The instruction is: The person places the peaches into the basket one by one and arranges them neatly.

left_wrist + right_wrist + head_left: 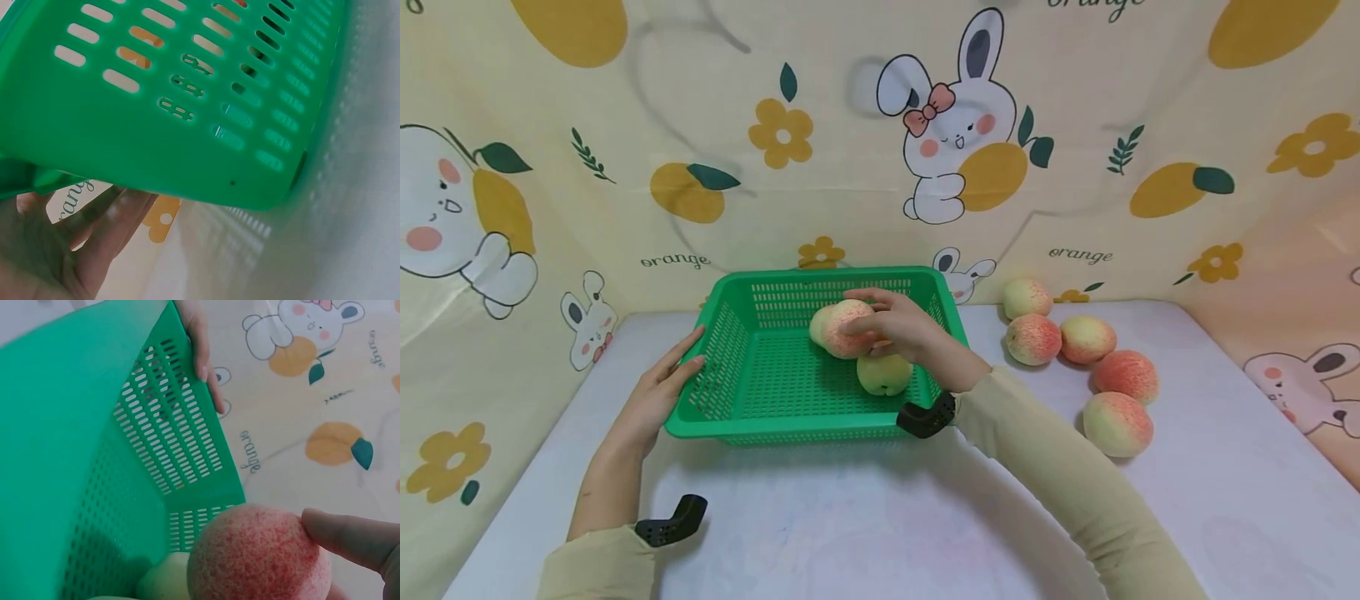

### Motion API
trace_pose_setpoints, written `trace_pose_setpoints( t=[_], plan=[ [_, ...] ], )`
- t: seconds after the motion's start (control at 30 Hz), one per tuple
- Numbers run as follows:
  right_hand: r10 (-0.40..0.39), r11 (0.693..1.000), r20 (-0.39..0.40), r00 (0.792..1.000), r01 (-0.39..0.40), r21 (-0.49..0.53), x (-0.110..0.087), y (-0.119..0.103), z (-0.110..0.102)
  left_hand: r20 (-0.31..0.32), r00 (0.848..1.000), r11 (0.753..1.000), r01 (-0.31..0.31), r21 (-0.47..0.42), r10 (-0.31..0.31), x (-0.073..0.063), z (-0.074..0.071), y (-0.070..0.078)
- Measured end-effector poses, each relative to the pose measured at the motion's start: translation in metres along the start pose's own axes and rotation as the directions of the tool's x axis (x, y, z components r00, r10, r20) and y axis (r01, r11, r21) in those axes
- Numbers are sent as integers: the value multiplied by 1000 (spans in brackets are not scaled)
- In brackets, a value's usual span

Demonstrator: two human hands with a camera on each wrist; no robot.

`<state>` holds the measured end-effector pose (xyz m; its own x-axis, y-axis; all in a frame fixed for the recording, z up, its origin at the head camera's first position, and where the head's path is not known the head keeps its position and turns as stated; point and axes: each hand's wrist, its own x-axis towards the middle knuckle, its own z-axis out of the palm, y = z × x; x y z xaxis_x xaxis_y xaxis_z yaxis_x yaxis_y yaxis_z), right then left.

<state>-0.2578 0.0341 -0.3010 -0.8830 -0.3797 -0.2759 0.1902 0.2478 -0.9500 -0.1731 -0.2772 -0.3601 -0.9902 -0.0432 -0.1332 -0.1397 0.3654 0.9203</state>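
My right hand (pixel 900 327) grips a pink-speckled peach (pixel 847 328) over the inside of a green plastic basket (pixel 715 427). In the right wrist view the thumb presses on the reddish side of that peach (pixel 259 556). Two paler peaches are in the basket: one (pixel 884 375) below my right hand, the other (pixel 817 327) partly hidden behind the held peach. My left hand (pixel 658 393) touches the basket's left rim from outside, its fingers extended. The left wrist view shows the left hand (pixel 75 244) against the slotted green wall (pixel 144 144).
Several more peaches lie right of the basket, among them a red one (pixel 1126 377) and a pale one (pixel 1117 425). A patterned cloth (pixel 850 208) hangs behind the white table (pixel 820 525) and at its sides.
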Motion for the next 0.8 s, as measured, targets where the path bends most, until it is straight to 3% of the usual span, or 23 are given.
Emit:
trace_pose_setpoints(
  t=[0.23,0.8],
  plan=[
    [14,999,46,999,-12,-35,8,-2,10,-8,1000,1000,13,4,-13,1,0,-1],
    [30,1000,85,996,-31,7,37,-14,36,-2,1000,1000,-2,-11,2,2,-1,-2]
  ],
)
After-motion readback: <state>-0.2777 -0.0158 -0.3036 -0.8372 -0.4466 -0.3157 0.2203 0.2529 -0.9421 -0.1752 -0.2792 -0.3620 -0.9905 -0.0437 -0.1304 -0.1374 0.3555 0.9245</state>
